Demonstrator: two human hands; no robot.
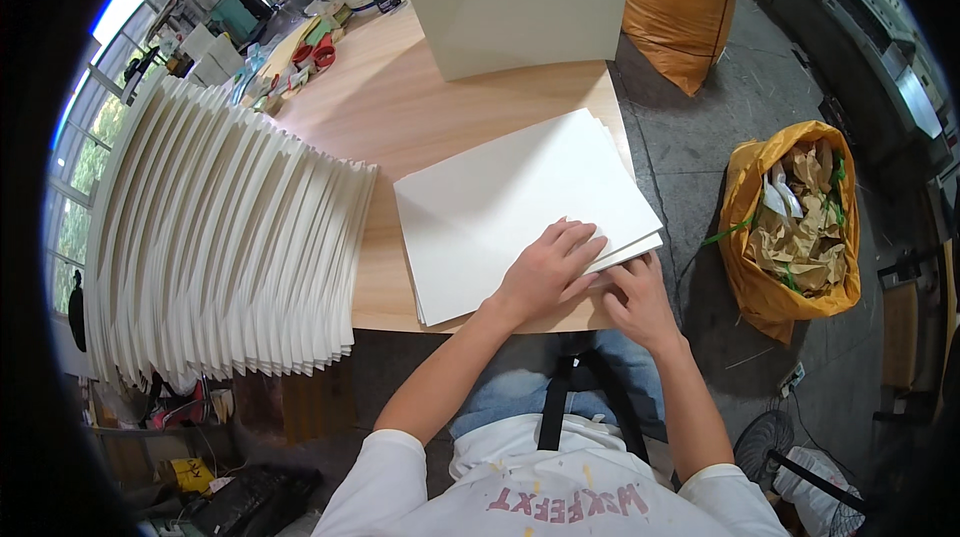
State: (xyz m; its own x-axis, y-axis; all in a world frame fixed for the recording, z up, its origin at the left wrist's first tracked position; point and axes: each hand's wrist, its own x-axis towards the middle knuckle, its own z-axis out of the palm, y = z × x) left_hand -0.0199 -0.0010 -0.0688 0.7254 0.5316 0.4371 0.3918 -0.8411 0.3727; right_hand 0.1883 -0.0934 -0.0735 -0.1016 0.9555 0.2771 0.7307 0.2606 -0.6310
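Observation:
A small stack of white card sheets [510, 202] lies askew on the table, with the edges slightly fanned at its near right corner. My left hand [545, 267] rests on top of the sheets, fingers stretched out and a little apart. At that corner my right hand [638, 302] grips the sheet edges, its fingertips partly hidden beneath them. How many sheets it pinches is hidden. To the left rises a tall pile of folded white card pieces [230, 237], untouched by either hand.
A large pale board or box [520, 2] stands at the table's [390, 87] far side. Red-handled scissors [318, 55] and small clutter lie at the far left. Right, on the floor, are an orange sack [685, 2] and a yellow bag [742, 247] of crumpled brown paper; a fan [765, 442] stands nearer.

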